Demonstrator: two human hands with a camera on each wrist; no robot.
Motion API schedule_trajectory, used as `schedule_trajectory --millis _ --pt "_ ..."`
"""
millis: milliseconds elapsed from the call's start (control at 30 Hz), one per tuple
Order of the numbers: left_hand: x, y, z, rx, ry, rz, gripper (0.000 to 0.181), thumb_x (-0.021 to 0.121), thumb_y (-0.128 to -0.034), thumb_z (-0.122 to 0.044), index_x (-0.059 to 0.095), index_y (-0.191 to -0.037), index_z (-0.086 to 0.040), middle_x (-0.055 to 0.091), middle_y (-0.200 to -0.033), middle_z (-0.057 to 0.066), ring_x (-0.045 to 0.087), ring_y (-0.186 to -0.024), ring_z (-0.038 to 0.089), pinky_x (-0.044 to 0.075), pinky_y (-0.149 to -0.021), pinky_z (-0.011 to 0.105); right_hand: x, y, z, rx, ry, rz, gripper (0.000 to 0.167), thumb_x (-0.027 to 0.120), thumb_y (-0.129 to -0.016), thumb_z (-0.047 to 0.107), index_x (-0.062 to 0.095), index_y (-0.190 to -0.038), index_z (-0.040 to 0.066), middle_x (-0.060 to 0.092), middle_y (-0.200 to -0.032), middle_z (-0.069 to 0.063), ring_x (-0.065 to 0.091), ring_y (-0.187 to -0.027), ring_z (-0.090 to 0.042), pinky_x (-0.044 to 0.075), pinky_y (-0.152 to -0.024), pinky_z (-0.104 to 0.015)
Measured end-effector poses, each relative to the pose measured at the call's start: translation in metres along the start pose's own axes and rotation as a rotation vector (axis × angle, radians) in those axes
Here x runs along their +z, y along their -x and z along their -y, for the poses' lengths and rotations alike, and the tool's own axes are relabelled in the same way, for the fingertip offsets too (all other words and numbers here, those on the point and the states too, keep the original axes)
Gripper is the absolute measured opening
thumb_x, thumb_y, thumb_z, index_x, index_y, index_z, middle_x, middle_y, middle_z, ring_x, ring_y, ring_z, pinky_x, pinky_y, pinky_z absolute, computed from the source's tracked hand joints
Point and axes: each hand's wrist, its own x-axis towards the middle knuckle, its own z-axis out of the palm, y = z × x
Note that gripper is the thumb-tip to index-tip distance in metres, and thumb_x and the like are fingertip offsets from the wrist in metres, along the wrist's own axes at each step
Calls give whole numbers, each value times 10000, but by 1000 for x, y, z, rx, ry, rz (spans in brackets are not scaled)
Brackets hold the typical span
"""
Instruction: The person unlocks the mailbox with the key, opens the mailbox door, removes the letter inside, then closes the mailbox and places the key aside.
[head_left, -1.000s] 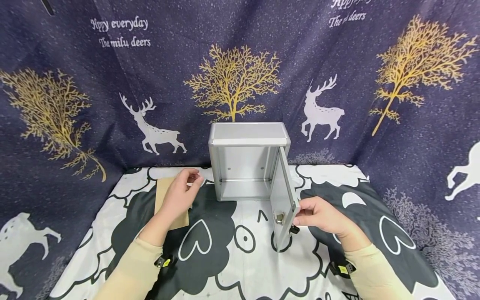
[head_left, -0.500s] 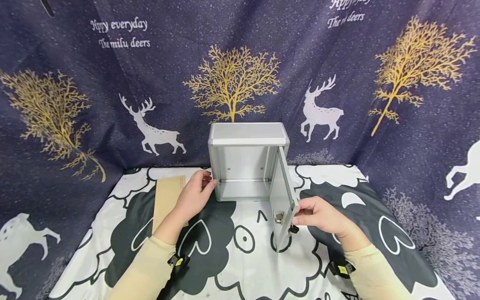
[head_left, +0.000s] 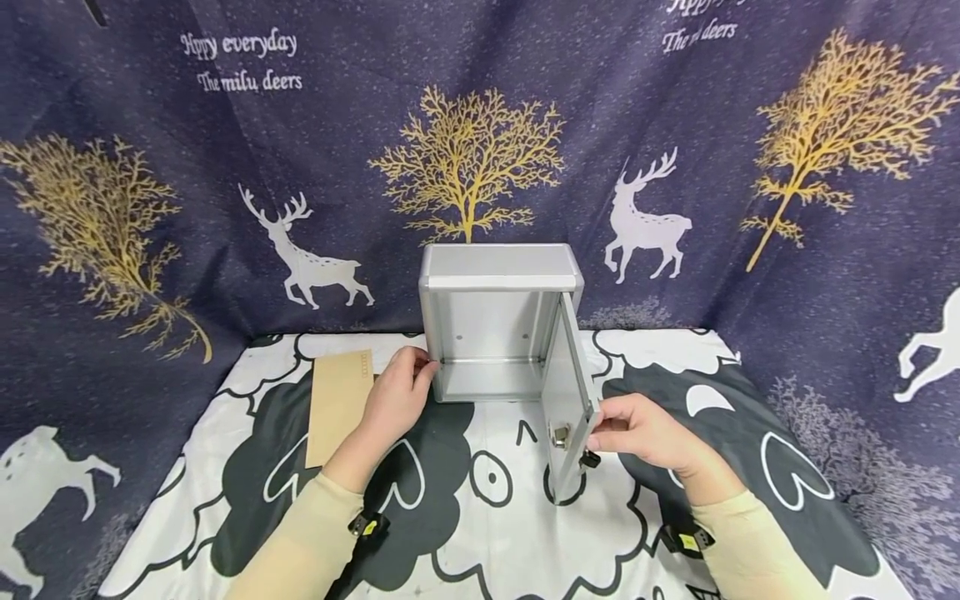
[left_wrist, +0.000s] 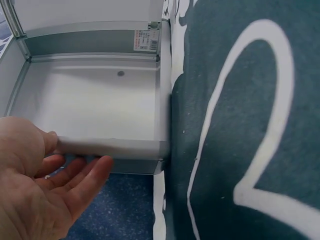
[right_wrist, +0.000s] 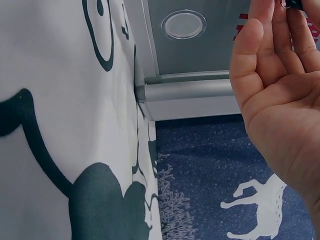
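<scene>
A silver metal box (head_left: 498,267) stands at the back centre, its door (head_left: 567,392) swung out on the right side, with a lock on it. My left hand (head_left: 397,400) is at the box's left side; in the left wrist view, the thumb of that hand (left_wrist: 45,180) lies on the box's side edge (left_wrist: 115,147) and the fingers are behind it. With thumb and fingers, my right hand (head_left: 648,432) pinches the door's free edge near the black key. The right wrist view shows this hand (right_wrist: 285,95) in front of the door's outer face (right_wrist: 220,50); its fingertips are cut off there.
A brown paper envelope (head_left: 337,408) lies flat on the patterned cloth (head_left: 491,550), left of the box and beside my left forearm. Behind the box hangs a dark blue curtain (head_left: 495,50) with deer and trees.
My left hand has moved right, from over the envelope to the box's left side, and more of the envelope shows. My right hand stays at the door, which has not visibly moved.
</scene>
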Motion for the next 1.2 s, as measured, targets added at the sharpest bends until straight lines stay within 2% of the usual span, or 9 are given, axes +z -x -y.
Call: schedule_trajectory --millis 233,367,533,733,967,1200 --pt "3 1 0 24 -16 -24 188 644 -1145 -222 664 -1202 -44 678 -1115 115 692 -997 292 568 -852 507 7 -2 3 8 55 -15 159 729 -1002 -111 782 -1028 37 804 -954 -6 719 -829 -72 607 -725 -297" --pt "4 0 2 41 -18 -36 168 668 -1135 -216 671 -1188 -56 686 -1095 108 701 -978 293 569 -836 514 13 -5 2 -16 43 -30 152 725 -996 -129 771 -1025 13 790 -951 -18 725 -825 -80 617 -731 -293" --pt "3 0 3 39 -22 -37 164 678 -1130 -231 673 -1173 -73 688 -1071 89 700 -946 283 562 -820 510 21 -9 1 -32 21 -44 174 714 -995 -141 777 -1060 8 783 -1001 -9 749 -872 -93 630 -768 -278" --pt "4 0 7 11 3 -26 165 670 -1137 -244 674 -1177 -84 687 -1080 82 695 -946 270 557 -828 489 33 -20 -1 -21 26 -67 162 740 -999 -108 802 -1067 25 787 -1012 -63 749 -882 -110 636 -777 -282" --pt "5 1 9 -3 29 -33 158 671 -1138 -241 671 -1171 -87 682 -1069 73 686 -942 257 551 -823 469 50 -33 -1 2 50 -127 101 761 -999 -67 799 -1050 11 787 -981 9 724 -844 -66 620 -746 -262" --pt "6 1 8 25 36 -49 147 673 -1135 -223 662 -1155 -78 671 -1048 80 674 -934 260 547 -815 467 70 -48 0 21 58 -202 79 777 -1008 -30 807 -1067 13 797 -973 3 746 -814 -139 632 -727 -301"
